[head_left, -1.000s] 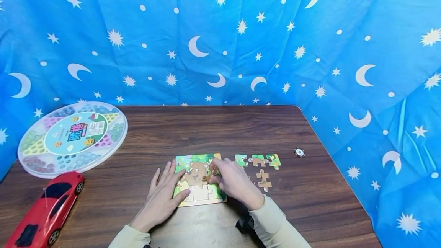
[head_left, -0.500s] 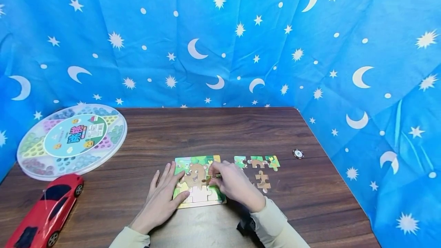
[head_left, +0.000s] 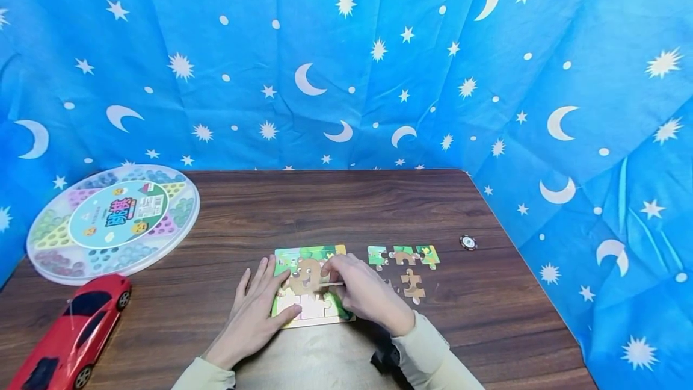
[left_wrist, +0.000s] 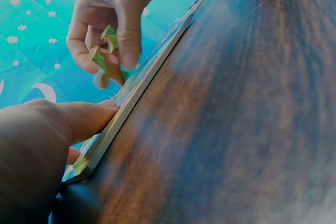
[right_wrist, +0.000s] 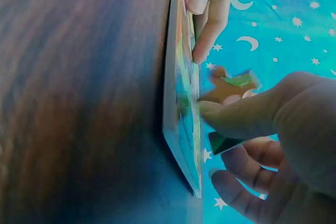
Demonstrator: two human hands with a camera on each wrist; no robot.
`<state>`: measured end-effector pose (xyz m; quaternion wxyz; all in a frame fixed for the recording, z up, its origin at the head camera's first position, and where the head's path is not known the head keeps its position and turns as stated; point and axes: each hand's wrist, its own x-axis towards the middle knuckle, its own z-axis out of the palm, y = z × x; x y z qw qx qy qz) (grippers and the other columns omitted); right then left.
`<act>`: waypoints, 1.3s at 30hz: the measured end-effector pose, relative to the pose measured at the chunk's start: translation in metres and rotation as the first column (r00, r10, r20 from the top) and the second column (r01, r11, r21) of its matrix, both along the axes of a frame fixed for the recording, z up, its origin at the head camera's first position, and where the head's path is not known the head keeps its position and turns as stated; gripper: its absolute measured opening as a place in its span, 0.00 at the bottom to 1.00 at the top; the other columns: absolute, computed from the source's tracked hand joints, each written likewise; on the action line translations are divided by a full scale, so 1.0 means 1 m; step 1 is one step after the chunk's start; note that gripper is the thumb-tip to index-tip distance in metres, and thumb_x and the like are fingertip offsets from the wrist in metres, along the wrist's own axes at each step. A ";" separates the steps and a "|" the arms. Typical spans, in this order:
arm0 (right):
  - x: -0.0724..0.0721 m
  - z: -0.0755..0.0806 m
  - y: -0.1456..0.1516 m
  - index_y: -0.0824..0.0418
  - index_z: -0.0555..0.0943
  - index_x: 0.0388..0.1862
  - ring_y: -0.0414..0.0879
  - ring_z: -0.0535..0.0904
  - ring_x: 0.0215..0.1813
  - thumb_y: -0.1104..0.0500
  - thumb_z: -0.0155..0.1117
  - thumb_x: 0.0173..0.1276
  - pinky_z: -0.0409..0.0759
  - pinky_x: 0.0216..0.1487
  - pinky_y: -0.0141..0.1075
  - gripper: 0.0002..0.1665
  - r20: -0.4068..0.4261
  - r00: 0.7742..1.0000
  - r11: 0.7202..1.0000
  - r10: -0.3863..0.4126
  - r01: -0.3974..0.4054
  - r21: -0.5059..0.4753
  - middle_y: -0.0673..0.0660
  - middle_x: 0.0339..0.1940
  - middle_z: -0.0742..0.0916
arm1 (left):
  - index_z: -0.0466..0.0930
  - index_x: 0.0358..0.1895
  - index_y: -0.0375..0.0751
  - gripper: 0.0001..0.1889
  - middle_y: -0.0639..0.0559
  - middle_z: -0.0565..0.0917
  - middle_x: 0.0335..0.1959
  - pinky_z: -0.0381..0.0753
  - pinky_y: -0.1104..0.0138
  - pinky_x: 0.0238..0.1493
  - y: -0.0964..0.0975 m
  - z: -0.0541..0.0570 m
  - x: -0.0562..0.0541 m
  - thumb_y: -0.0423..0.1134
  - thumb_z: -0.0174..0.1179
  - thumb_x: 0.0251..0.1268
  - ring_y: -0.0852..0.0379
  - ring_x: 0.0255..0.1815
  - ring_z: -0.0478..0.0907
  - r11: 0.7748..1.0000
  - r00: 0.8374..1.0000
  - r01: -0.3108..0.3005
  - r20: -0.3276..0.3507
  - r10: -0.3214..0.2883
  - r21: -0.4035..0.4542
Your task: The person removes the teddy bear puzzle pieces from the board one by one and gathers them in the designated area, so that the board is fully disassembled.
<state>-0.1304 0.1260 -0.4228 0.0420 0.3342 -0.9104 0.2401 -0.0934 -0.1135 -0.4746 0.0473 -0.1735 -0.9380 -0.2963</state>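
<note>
Head view, left hand: the left hand lies over the left side of the puzzle tray, fingers straight and spread apart, thumb on the tray near its lower edge; nothing is gripped in it.
Puzzle tray: the puzzle tray is flat on the table between the hands, a bear picture showing inside its border. Seam lines show in the lower part, but glare and the hands make it impossible to tell how many places are filled.
Piece in hand: a brown-and-green puzzle piece is tilted over the tray and not seated; whether its lower tip touches cannot be told.
Right hand: the right hand pinches that piece between thumb and fingers.
Left to fit: at least four loose pieces lie right of the tray, a close row of a green piece, a brown arch piece and a yellow-green piece, with a brown piece below; something by the wrist is partly hidden. The filling looks part-way along, with these and the pinched piece outstanding.
Table, far left: a round game case, a red toy car just below it.
Table, wood: a dark, streaky-grained table, shiny near the person.
Table, far right: a small round chip.
Room: blue cloth with white moons and stars hangs behind and to both sides.
</note>
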 end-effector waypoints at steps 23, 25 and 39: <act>0.012 0.035 0.148 0.61 0.82 0.44 0.44 0.72 0.27 0.57 0.72 0.61 0.72 0.29 0.36 0.15 0.200 0.810 0.820 -0.551 0.570 -0.053 0.50 0.25 0.80 | 0.68 0.70 0.39 0.35 0.36 0.51 0.77 0.37 0.43 0.72 0.000 -0.003 0.002 0.53 0.61 0.63 0.41 0.77 0.46 1.000 0.999 -0.010 -0.036 0.009 -0.016; 0.014 0.033 0.161 0.63 0.80 0.44 0.45 0.72 0.30 0.57 0.73 0.60 0.72 0.32 0.38 0.16 0.213 0.778 0.794 -0.592 0.608 -0.016 0.51 0.27 0.80 | 0.67 0.70 0.40 0.35 0.37 0.51 0.77 0.37 0.44 0.72 0.000 -0.003 0.002 0.53 0.61 0.63 0.42 0.78 0.45 1.000 0.999 -0.012 -0.033 0.011 -0.025; 0.019 0.012 0.174 0.63 0.82 0.39 0.43 0.71 0.25 0.57 0.76 0.57 0.70 0.28 0.36 0.16 0.287 0.719 0.762 -0.633 0.645 0.064 0.50 0.22 0.77 | 0.67 0.70 0.40 0.38 0.37 0.51 0.77 0.37 0.45 0.72 0.002 0.000 0.001 0.60 0.59 0.63 0.43 0.78 0.45 0.999 1.000 -0.007 -0.024 0.006 -0.036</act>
